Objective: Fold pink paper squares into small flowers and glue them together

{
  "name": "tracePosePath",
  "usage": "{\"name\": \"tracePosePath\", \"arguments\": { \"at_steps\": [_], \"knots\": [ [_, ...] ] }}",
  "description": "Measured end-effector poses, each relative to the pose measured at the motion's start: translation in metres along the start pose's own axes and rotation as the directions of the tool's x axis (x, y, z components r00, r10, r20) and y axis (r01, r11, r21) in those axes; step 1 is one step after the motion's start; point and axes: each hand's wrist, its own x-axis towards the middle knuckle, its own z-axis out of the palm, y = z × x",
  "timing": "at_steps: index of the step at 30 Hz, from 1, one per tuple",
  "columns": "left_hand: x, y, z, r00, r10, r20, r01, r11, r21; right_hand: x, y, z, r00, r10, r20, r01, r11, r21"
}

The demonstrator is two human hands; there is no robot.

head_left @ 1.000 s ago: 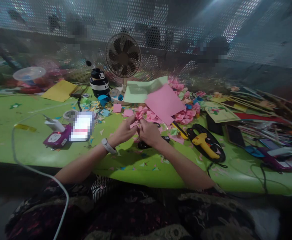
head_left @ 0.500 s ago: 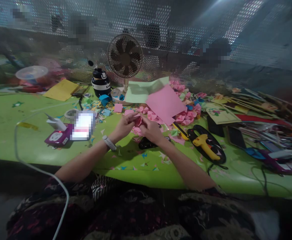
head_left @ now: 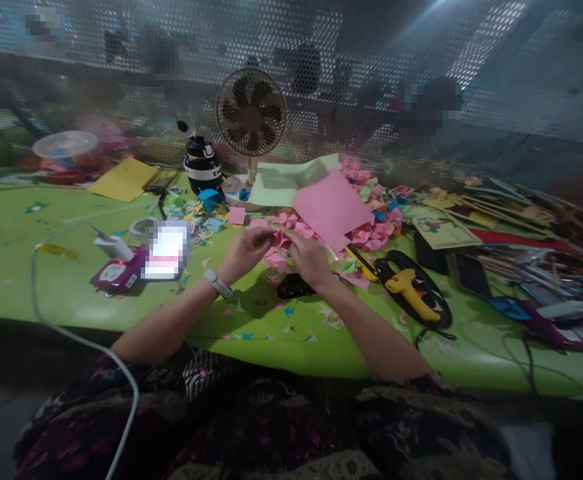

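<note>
Between my hands is a small folded piece of pink paper (head_left: 280, 236), its exact shape too small to make out. My left hand (head_left: 249, 251), with a pale watch (head_left: 218, 284) at the wrist, pinches its left side. From the right, my right hand (head_left: 312, 259) grips it with thumb and fingers. Just behind lie many pink paper flowers (head_left: 307, 232) and a large pink sheet (head_left: 332, 205). Beneath my right wrist is a black object (head_left: 294, 287), partly covered by the hand. Small paper scraps (head_left: 288, 311) are scattered over the green tabletop (head_left: 251, 347).
A yellow glue gun (head_left: 411, 293) rests on a black tray at right. Farther right are phones (head_left: 471, 275) and sticks. A fan (head_left: 252, 113) and dark jug (head_left: 202, 167) stand behind. At left are a lit phone (head_left: 166, 252), purple power strip (head_left: 116, 275) and white cable (head_left: 91, 343).
My right hand has turned slightly and its fingers have shifted on the pink paper. My left fingers have curled in a little more. The surrounding things stay in place.
</note>
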Motion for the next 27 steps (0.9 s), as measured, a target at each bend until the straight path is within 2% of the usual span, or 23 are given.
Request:
{"name": "tracePosePath", "arguments": {
  "at_steps": [3, 5, 11, 16, 19, 23, 25, 27],
  "knots": [
    [0.000, -0.001, -0.002, 0.999, 0.044, -0.020, -0.040, 0.986, 0.161, -0.001, 0.000, 0.001, 0.998, -0.048, -0.027, 0.047, 0.999, -0.012],
    [0.000, 0.000, -0.003, 0.998, 0.058, -0.033, -0.051, 0.982, 0.181, -0.001, 0.002, 0.002, 0.996, -0.068, -0.061, 0.069, 0.998, 0.009],
    [0.000, 0.007, -0.003, 0.997, 0.060, -0.047, -0.063, 0.996, -0.066, 0.000, 0.006, 0.003, 0.985, -0.067, -0.156, 0.083, 0.992, 0.098],
    [0.002, 0.007, -0.005, 0.998, -0.010, -0.062, 0.004, 0.996, -0.090, 0.002, 0.007, 0.004, 0.987, -0.006, -0.162, 0.047, 0.966, 0.254],
    [0.006, 0.002, -0.006, 0.993, -0.106, -0.057, 0.095, 0.981, -0.170, 0.004, 0.010, 0.007, 0.985, 0.068, -0.156, 0.007, 0.900, 0.436],
    [0.008, 0.002, -0.007, 0.964, -0.264, 0.020, 0.256, 0.914, -0.314, 0.010, 0.016, 0.014, 0.975, 0.214, -0.064, -0.110, 0.711, 0.695],
    [0.008, 0.006, -0.008, 0.953, -0.302, 0.022, 0.289, 0.889, -0.354, 0.012, 0.016, 0.015, 0.965, 0.262, -0.025, -0.155, 0.643, 0.750],
    [0.008, 0.010, -0.009, 0.948, -0.318, 0.008, 0.297, 0.875, -0.382, 0.014, 0.016, 0.015, 0.958, 0.287, -0.022, -0.170, 0.625, 0.762]
  ]
}}
